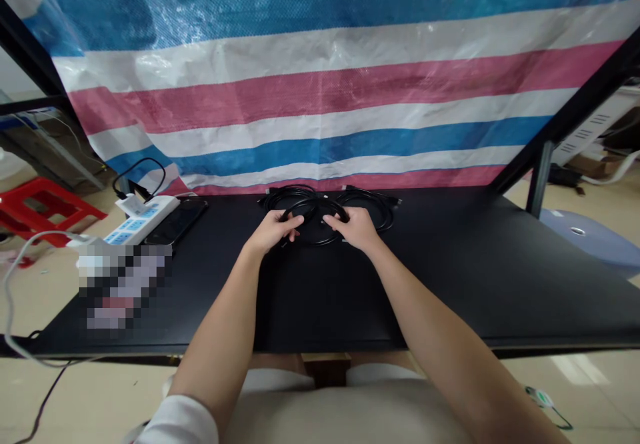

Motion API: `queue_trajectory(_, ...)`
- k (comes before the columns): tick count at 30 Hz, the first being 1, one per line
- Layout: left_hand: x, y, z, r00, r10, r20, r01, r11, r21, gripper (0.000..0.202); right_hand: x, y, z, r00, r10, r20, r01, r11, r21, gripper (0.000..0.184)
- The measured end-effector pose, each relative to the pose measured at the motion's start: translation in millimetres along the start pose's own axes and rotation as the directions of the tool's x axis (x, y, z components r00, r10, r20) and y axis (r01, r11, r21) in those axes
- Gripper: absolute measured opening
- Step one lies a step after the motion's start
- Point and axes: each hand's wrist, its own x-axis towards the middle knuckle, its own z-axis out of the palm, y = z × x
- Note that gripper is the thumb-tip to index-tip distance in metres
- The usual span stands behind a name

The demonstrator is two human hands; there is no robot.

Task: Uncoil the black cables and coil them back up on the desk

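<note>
A coiled black cable [313, 221] lies at the far middle of the black table [450, 277]. My left hand [274, 228] grips its left side with fingers curled round the loops. On the coil's right side my right hand [356, 226] is closed on the same cable. A second black cable coil [373, 205] lies just to the right, behind my right hand, and another loop [285, 196] shows behind the held coil.
A white power strip [143, 220] and a dark phone [177, 224] lie at the table's far left, beside a blurred-out patch. A striped tarp [320, 84] hangs behind. A red stool [45, 207] stands left, a pale blue stool [595, 237] right.
</note>
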Motion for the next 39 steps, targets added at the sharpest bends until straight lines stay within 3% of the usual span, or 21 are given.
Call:
queue_trajectory(5,4.2,0.1,6.4,0.975,0.01,-0.224,-0.071,0.962,-0.264,0.047,-3.9,1.0,13.9,0.975,-0.107,-0.195,0.072,0.981,-0.179,0.031)
queue_trajectory(9,7.1,2.3,1.0,0.93,-0.055,-0.365,-0.102,0.912,-0.397,0.048,0.4,-4.8,21.9,0.961,-0.202,-0.186,0.121,0.92,-0.373,0.026)
queue_trajectory(11,8.8,1.8,-3.8,0.912,-0.086,-0.401,-0.11,0.891,-0.441,0.045,7.0,-13.3,25.1,0.983,-0.136,-0.119,0.057,0.859,-0.509,0.025)
queue_trajectory(15,15.4,-4.8,-11.5,0.858,-0.083,-0.507,-0.174,0.882,-0.439,0.029,26.7,-35.8,32.7,0.99,0.14,-0.004,-0.097,0.663,-0.742,0.033)
queue_trajectory(18,23.1,-15.1,-15.4,0.806,-0.013,-0.592,-0.201,0.934,-0.295,0.041,44.2,-47.6,39.7,0.967,0.249,0.052,-0.11,0.592,-0.799,0.043)
queue_trajectory(21,28.5,-26.1,-20.3,0.765,0.105,-0.635,-0.162,0.986,-0.032,0.049,61.1,-49.8,47.9,0.951,0.301,0.077,-0.122,0.589,-0.799,0.047)
queue_trajectory(24,26.9,-31.8,-23.8,0.768,0.232,-0.596,-0.075,0.958,0.277,0.049,73.0,-44.8,56.6,0.936,0.346,0.072,-0.155,0.586,-0.795,0.04)
queue_trajectory(26,22.3,-31.6,-22.0,0.792,0.287,-0.539,0.007,0.878,0.478,0.046,75.4,-40.0,61.5,0.922,0.383,0.063,-0.182,0.57,-0.801,0.032)
queue_trajectory(28,16.9,-29.5,-16.5,0.843,0.296,-0.45,0.078,0.76,0.646,0.039,72.8,-35.6,65.1,0.923,0.383,0.026,-0.207,0.553,-0.807,0.031)
queue_trajectory(30,12.7,-27.3,-9.5,0.908,0.266,-0.323,0.086,0.637,0.766,0.029,66.6,-31.7,66.7,0.955,0.296,-0.02,-0.19,0.558,-0.808,0.036)
queue_trajectory(32,11.0,-26.6,-4.1,0.954,0.236,-0.184,0.028,0.542,0.84,0.021,59.6,-27.5,66.5,0.989,0.149,-0.008,-0.094,0.581,-0.809,0.037)
queue_trajectory(34,11.6,-27.7,-1.9,0.968,0.232,-0.095,-0.031,0.486,0.873,0.023,54.2,-21.7,64.8,0.998,0.033,0.046,0.017,0.599,-0.8,0.033)
queue_trajectory(36,13.4,-29.7,-2.2,0.965,0.254,-0.063,-0.062,0.456,0.888,0.028,51.1,-13.7,61.2,0.998,-0.024,0.057,0.059,0.628,-0.776,0.033)
queue_trajectory(39,15.1,-31.5,-2.8,0.96,0.278,-0.044,-0.086,0.44,0.894,0.033,48.7,1.0,49.9,0.996,-0.083,-0.036,0.032,0.693,-0.72,0.032)
